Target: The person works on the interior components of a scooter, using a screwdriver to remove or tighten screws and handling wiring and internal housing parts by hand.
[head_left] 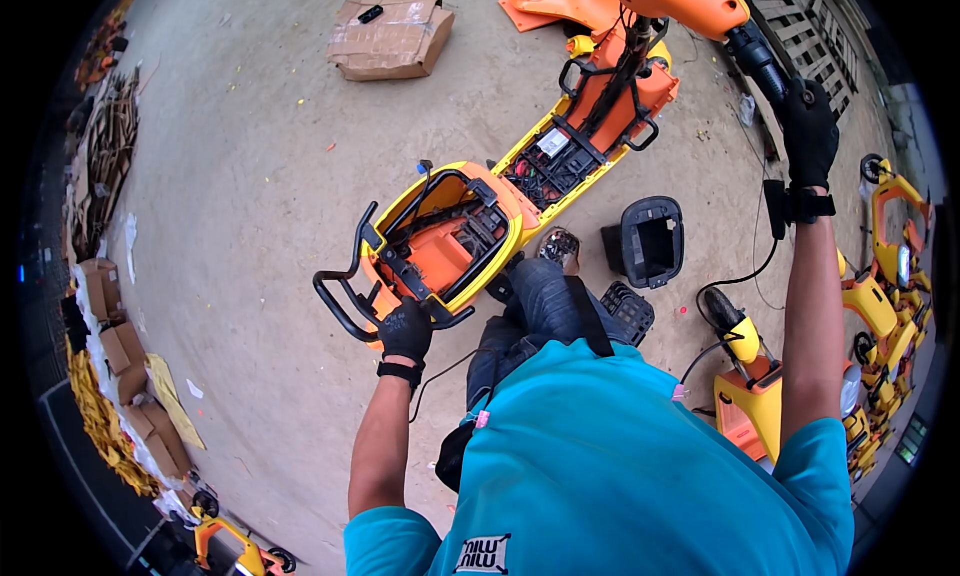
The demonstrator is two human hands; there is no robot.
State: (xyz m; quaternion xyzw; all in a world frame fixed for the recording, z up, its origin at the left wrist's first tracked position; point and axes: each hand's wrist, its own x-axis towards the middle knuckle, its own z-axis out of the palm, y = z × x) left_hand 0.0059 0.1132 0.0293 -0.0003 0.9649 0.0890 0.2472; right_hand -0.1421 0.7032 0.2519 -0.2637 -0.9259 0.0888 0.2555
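A yellow and orange scooter [545, 196] stretches diagonally ahead of me, its middle deck open with wiring and a silver box [553, 142] showing. Its near end has an open orange compartment [440, 244] and a black tubular handle [340, 288]. My left hand [405, 328], in a black glove, is closed on that handle at the lower edge. My right hand [808, 136], also gloved, grips the black handlebar grip [760, 61] at the raised orange front end, at upper right. A black plastic bin [650, 241] stands on the floor right of the scooter, beside my legs.
Other scooters [870, 306] line the right and lower left. A cardboard box [390, 51] lies at upper left of centre, near loose orange panels [555, 1]. Wooden pallets [805, 41] are at upper right; cardboard piles [130, 366] run along the left. A black crate [630, 314] sits by my legs.
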